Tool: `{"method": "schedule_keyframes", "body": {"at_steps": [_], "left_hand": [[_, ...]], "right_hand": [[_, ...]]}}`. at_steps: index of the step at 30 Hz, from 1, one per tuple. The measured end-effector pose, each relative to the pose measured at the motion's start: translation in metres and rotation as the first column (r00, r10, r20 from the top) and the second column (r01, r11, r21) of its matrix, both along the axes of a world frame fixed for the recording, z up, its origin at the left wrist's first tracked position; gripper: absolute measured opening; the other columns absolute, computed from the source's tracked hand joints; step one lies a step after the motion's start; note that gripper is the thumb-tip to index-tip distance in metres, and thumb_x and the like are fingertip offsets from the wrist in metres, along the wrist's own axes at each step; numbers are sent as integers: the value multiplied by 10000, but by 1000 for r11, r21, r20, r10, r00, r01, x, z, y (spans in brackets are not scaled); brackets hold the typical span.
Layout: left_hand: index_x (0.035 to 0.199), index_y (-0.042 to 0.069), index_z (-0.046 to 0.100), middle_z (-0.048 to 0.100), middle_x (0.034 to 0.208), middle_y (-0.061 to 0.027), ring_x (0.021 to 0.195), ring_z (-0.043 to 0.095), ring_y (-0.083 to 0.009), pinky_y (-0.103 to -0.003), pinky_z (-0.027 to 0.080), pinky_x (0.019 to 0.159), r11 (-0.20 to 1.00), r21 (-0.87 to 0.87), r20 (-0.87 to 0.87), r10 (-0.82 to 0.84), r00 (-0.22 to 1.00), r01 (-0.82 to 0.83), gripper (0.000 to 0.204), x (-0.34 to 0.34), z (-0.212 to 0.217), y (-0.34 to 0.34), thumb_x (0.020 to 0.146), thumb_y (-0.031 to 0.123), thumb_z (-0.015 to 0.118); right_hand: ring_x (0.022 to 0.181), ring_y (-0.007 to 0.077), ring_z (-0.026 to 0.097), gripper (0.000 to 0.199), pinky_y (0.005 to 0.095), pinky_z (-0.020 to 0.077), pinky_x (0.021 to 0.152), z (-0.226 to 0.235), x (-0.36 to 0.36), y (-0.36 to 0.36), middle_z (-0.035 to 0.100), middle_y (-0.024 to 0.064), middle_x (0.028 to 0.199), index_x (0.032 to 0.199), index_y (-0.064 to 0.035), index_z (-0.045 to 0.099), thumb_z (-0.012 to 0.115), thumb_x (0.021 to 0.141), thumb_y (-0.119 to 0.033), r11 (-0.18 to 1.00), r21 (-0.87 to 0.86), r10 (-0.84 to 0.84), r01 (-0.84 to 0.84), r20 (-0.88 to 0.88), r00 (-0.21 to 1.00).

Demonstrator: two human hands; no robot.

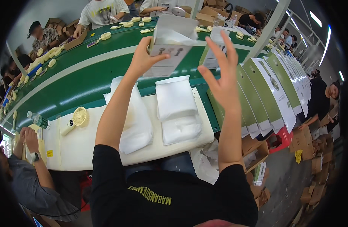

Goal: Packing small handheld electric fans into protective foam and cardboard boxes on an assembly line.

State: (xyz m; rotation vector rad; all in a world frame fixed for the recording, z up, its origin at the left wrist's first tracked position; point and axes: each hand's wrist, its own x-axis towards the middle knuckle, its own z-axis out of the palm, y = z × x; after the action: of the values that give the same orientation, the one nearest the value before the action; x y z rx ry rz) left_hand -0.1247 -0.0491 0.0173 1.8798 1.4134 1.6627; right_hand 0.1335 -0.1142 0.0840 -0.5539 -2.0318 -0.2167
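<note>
Clear passage: bare green conveyor (90,83), left; obstacles: leaning green-and-white cartons (259,89), right, and white pouches (176,98), near.

This is a packing factory — green conveyor (94,72), pale-yellow fans (105,36), workers (102,13) along it.

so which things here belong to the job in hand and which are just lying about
Likely part of the job:
box, held in the left hand
white packs on the table
cartons in a row at the right
fan on the table, perhaps

Likely just lying about:
bottle
yellow scrap
brown cardboard
</note>
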Motion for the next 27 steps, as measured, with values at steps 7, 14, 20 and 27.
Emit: {"method": "schedule_keyframes", "body": {"at_steps": [7,14,20,27], "left_hand": [[1358,23,443,583,1268,-190,1130,592,-287,-361,475,949,914,-391,164,184,969,-107,823,-43,-74,53,691,258,864],[1443,89,398,474,1406,-212,1317,445,-312,-394,359,1084,946,-111,-4,307,952,-305,811,-69,-92,25,765,287,798],[1424,112,457,362,1521,-124,1420,306,-291,-388,256,1149,901,-151,-351,336,874,-407,626,-172,-106,-163,863,244,702],[1365,73,501,524,1359,-155,1274,469,-336,-387,378,1055,394,-579,-625,348,699,-714,579,-256,-133,-316,859,268,706]], "right_hand": [[1343,351,351,436,435,293,1111,-158,15,-36,451,142,1415,1280,-71,578,667,858,-130,789,-612,54,-57,-24,998],[1406,357,289,376,450,225,1149,-204,19,-61,434,132,1459,1233,-67,613,618,857,-79,805,-593,3,27,49,999],[1427,370,251,364,472,199,1161,-216,21,-65,390,136,1497,1223,-66,621,604,859,-64,800,-596,-42,68,57,997],[1408,389,283,347,487,192,1161,-210,15,-66,417,149,1474,1209,-55,624,595,863,-64,836,-543,-33,84,103,994]]}}
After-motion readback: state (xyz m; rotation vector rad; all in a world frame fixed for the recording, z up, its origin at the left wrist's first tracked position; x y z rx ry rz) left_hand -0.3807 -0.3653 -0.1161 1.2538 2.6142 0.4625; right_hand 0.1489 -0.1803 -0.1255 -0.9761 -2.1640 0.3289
